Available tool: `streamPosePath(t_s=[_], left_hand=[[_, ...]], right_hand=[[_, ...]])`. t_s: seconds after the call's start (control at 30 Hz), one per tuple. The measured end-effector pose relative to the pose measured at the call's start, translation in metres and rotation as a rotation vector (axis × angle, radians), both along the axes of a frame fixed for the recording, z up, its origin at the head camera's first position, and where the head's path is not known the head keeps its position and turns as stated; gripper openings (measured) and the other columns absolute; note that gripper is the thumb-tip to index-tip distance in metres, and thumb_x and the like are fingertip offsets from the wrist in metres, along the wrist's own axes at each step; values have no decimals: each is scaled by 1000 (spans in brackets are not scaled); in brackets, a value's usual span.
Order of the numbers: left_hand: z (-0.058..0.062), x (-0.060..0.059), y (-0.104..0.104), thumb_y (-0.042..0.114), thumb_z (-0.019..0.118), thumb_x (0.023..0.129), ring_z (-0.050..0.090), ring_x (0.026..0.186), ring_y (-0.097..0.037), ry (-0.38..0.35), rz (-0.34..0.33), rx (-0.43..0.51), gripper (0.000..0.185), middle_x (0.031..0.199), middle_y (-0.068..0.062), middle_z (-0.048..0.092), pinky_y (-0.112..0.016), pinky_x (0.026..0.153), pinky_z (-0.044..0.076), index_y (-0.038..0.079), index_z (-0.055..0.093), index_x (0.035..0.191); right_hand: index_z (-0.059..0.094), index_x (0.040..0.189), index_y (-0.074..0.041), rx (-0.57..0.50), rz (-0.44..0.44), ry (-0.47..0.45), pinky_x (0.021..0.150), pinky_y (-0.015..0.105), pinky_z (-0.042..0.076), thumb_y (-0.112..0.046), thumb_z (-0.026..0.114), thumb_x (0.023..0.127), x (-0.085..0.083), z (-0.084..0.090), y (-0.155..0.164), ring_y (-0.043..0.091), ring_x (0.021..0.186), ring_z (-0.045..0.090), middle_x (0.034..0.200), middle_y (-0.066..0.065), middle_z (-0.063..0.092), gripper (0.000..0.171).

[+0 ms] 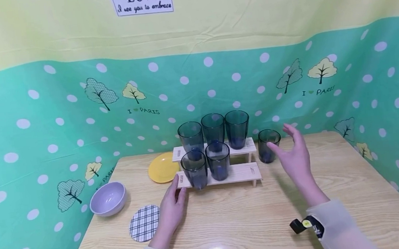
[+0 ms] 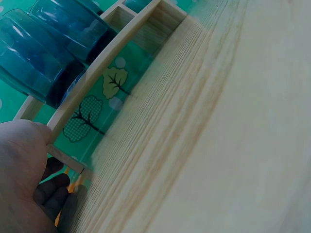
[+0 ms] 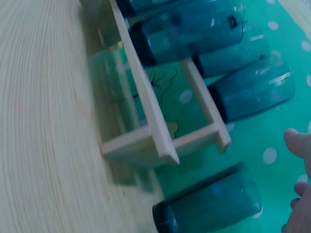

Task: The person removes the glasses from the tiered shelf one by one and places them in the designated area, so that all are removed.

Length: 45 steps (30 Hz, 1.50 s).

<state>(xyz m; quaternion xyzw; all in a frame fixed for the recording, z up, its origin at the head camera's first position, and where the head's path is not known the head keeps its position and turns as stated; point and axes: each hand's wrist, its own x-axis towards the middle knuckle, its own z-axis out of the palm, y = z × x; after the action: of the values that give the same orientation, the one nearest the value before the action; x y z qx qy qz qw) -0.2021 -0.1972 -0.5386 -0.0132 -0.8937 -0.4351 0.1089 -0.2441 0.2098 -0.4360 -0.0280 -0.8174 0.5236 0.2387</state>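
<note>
A two-tier wooden rack (image 1: 241, 173) stands on the table, with three dark tinted glasses on its upper shelf (image 1: 251, 145) and two on the lower; one is the front left glass (image 1: 195, 173). At the lower shelf's left end, my left hand (image 1: 171, 208) grips the board, thumb at the front edge; in the left wrist view the other fingers (image 2: 53, 191) curl beside the rack's leg. Another glass (image 1: 266, 152) stands on the table right of the rack. My right hand (image 1: 296, 159) is raised beside it, thumb and fingers spread, holding nothing.
Left of the rack lies a yellow plate (image 1: 162, 169), partly behind it. A lilac bowl (image 1: 108, 200) sits near the table's left edge, and a checked round coaster (image 1: 144, 223) lies beside my left wrist. A green dotted cloth (image 1: 209, 79) hangs behind and at both sides.
</note>
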Motion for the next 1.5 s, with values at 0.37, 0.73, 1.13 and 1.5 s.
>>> streamPosePath(t_s=[0.37, 0.73, 1.13, 1.5], left_hand=[[0, 1, 0, 32, 57, 117, 43, 157, -39, 6, -1, -7, 64, 172, -18, 42, -57, 129, 35, 10, 36, 173], [2, 3, 2, 32, 58, 117, 43, 157, -40, -6, 12, 4, 63, 171, -18, 44, -58, 129, 35, 11, 37, 173], [3, 3, 1, 30, 58, 117, 43, 156, -40, -2, 12, 2, 63, 171, -18, 44, -59, 128, 36, 11, 36, 173], [1, 3, 1, 33, 58, 117, 45, 155, -40, 2, 17, -5, 63, 170, -19, 46, -59, 127, 38, 10, 38, 172]], right_hand=[[48, 165, -17, 14, 69, 140, 130, 59, 31, -22, 91, 96, 15, 11, -33, 32, 155, 42, 160, 8, 54, 82], [50, 165, -23, 13, 193, 159, 130, 60, 33, -25, 93, 93, 28, 16, -67, 27, 155, 42, 163, 1, 50, 84], [49, 164, -15, 20, 323, 118, 125, 56, 42, -16, 96, 89, 26, 12, -104, 40, 148, 49, 164, 10, 44, 88], [48, 166, -24, 81, 393, 23, 119, 62, 46, -30, 96, 91, 22, 2, -120, 31, 147, 48, 166, 5, 43, 90]])
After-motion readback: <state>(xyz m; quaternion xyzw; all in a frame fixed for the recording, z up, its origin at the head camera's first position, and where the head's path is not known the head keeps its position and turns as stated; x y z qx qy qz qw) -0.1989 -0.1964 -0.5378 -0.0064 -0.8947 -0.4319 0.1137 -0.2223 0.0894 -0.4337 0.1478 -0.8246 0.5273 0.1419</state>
